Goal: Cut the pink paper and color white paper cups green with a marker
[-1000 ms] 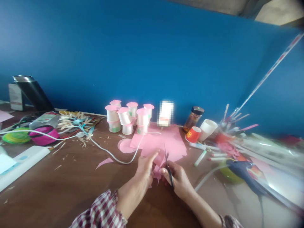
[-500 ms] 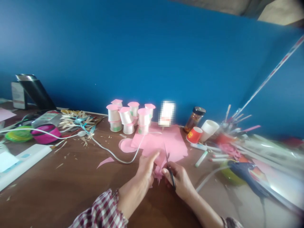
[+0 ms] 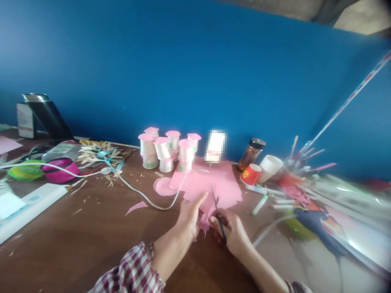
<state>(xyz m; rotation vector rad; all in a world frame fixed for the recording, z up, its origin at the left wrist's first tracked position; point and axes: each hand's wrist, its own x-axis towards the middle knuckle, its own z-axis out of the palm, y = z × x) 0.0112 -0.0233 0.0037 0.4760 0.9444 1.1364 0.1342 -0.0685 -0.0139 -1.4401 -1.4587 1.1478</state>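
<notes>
My left hand point(image 3: 190, 217) is closed on a piece of pink paper point(image 3: 206, 206), thumb on top, its other fingers mostly hidden beneath. In my right hand point(image 3: 230, 230) is a pair of black-handled scissors point(image 3: 222, 228), with the blades pointing away from me over the paper. A jagged, cut pink strip point(image 3: 204, 221) hangs between the hands. Beyond them lie larger pink sheets point(image 3: 224, 173) flat on the table. Whether the blades touch the held paper I cannot tell.
Stacked white cups with pink paper tops point(image 3: 186, 150) stand behind, left of centre. A white cable point(image 3: 146, 199) loops across the table. To the right are a jar point(image 3: 252, 154), a red paper cup point(image 3: 251, 174), markers point(image 3: 259, 205) and a glue gun point(image 3: 317, 224). A power strip point(image 3: 33, 205) lies left.
The whole view has shifted very slightly. Both hands, the scissors and the pink paper keep practically the same positions relative to one another.
</notes>
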